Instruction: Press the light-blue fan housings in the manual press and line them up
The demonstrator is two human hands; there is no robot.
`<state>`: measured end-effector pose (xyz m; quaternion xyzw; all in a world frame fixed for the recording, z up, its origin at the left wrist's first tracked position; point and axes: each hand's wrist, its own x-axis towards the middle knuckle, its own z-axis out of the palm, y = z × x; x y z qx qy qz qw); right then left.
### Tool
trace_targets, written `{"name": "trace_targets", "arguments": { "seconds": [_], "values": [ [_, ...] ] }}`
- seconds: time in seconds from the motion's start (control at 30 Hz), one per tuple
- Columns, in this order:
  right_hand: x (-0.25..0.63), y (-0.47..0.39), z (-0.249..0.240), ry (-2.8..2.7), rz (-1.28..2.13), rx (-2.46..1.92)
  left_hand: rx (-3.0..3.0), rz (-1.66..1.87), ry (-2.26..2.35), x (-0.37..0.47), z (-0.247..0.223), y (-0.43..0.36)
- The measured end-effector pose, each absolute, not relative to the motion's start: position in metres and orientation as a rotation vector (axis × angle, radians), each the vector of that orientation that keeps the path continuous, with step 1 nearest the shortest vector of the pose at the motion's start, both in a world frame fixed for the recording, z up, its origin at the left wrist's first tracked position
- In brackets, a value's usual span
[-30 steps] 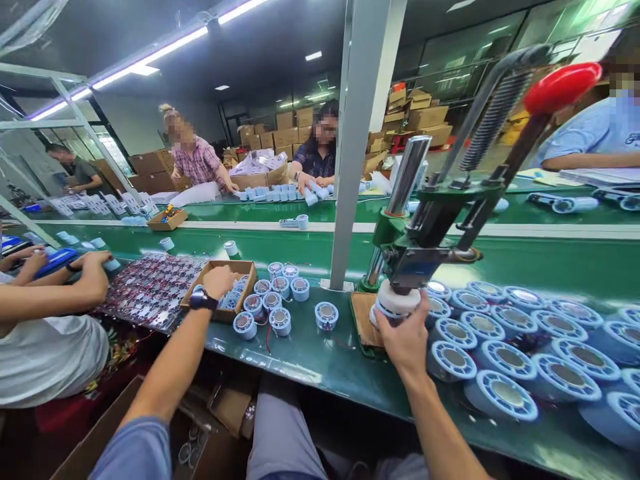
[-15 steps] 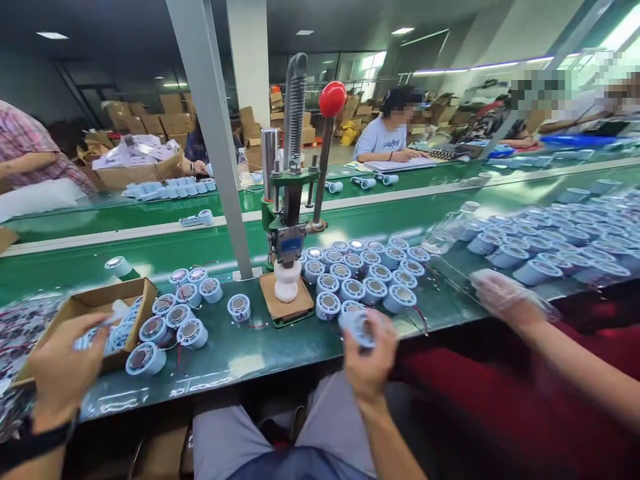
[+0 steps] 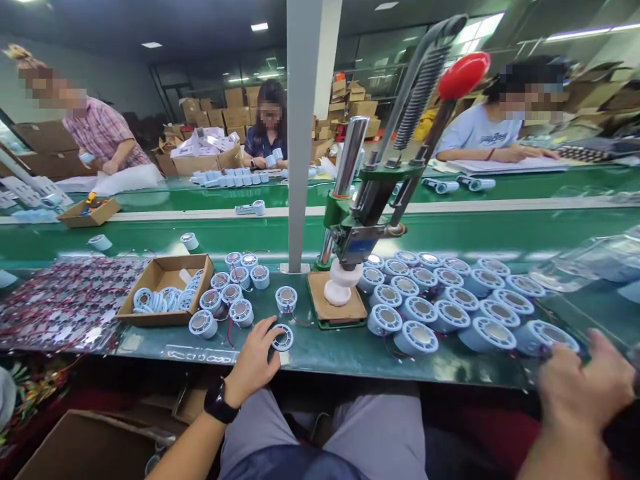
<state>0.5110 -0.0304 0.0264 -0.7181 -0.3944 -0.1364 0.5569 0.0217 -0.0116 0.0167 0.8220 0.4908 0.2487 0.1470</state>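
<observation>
Near the front edge of the table, my left hand [image 3: 255, 353] has its thumb and fingers curled around the edge of a light-blue plastic ring [image 3: 283, 338]. Just behind it stands one light-blue round housing [image 3: 287, 300] with a metal disc in its top and thin wires. My right hand [image 3: 585, 377], blurred by motion, is at the right beside the nearest light-blue housing [image 3: 547, 337] of a group; its fingers look apart, and I see nothing in them. Between my hands stands a green hand press [image 3: 363, 227] with a white pressing head [image 3: 346, 273] above a wooden base [image 3: 320, 300].
An open cardboard box [image 3: 165, 319] of light-blue rings sits at the left. Several housings [image 3: 231, 293] stand beside it; wired parts [image 3: 65, 300] cover the far left. A grey post [image 3: 301, 147] rises behind the press. People work across the green conveyor [image 3: 225, 233].
My left hand has moved from the ring box to the table front with a ring. My right hand has moved right, and the housing it held now stands with the group. The view has turned left.
</observation>
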Motion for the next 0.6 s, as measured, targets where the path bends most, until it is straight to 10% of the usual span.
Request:
{"name": "trace_targets", "arguments": {
  "seconds": [0.3, 0.6],
  "values": [
    [0.210, 0.047, 0.030, -1.856, 0.549, -1.170, 2.333, 0.744, 1.514, 0.029, 0.008, -0.006],
    [0.212, 0.027, 0.002, -1.765, 0.645, -1.201, 2.357, 0.694, 1.551, 0.012, 0.006, -0.015]
  ]
}}
